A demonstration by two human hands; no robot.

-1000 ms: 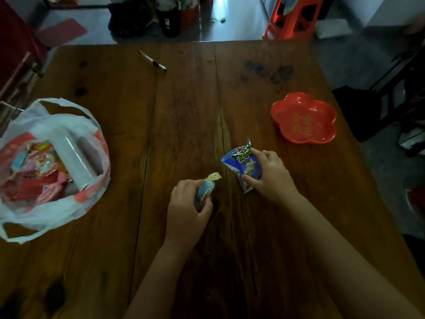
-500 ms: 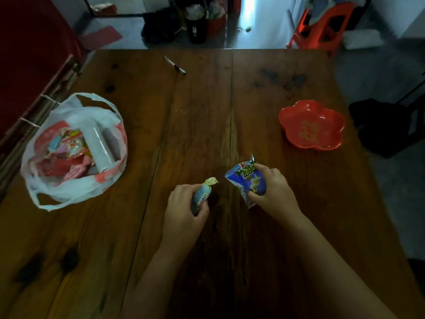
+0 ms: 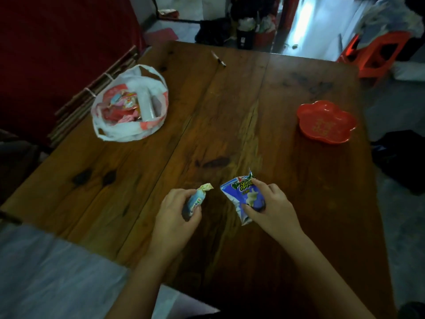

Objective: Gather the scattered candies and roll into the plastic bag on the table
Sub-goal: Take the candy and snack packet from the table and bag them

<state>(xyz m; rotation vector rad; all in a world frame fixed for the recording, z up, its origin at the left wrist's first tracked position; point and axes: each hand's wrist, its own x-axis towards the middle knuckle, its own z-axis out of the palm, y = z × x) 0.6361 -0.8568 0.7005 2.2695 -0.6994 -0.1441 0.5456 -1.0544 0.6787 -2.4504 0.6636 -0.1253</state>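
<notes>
Since the earlier frame our view has swung, so the white plastic bag of candies and a pale roll now sits upper left on the brown wooden table. At lower centre, our left hand pinches a twist-wrapped pale blue candy; beside it, our right hand pinches a blue snack packet. A red flower-shaped dish sits at right.

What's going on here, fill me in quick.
A person is clearing candy off a wooden table. The left hand holds a small twist-wrapped candy, and the right hand holds a blue snack packet. The plastic bag, far to the left, already holds sweets and a white roll. A red dish sits to the right.
</notes>
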